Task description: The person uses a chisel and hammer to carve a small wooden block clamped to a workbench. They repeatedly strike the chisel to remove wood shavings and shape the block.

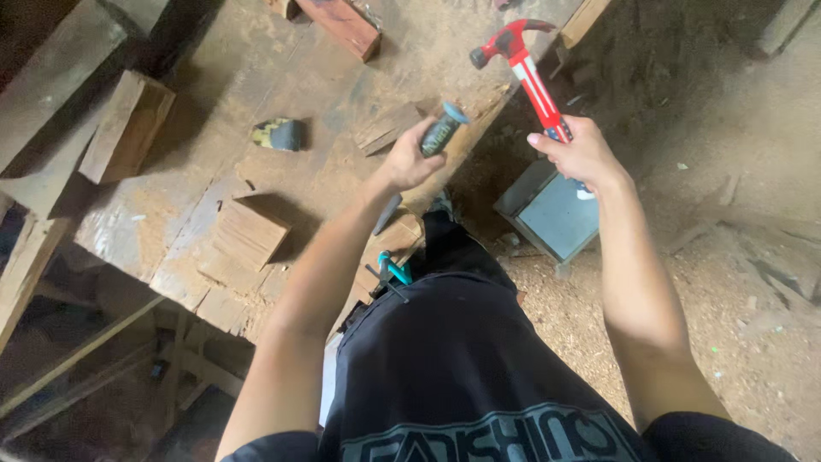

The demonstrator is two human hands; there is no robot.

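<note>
My left hand (409,160) grips a chisel (441,131) with a dark handle and teal cap; its blade points down toward a small wood piece (398,233) at the edge of the wooden workbench (256,77). My right hand (581,154) holds a red claw hammer (523,62) by its handle, the head raised above and to the right of the chisel cap, apart from it.
On the bench lie a square wood block (250,231), a longer block (126,127), a reddish board (342,24) and a small dark-and-yellow object (279,134). Teal-handled tools (392,272) sit near my waist. A grey metal box (549,211) stands on the sawdust floor.
</note>
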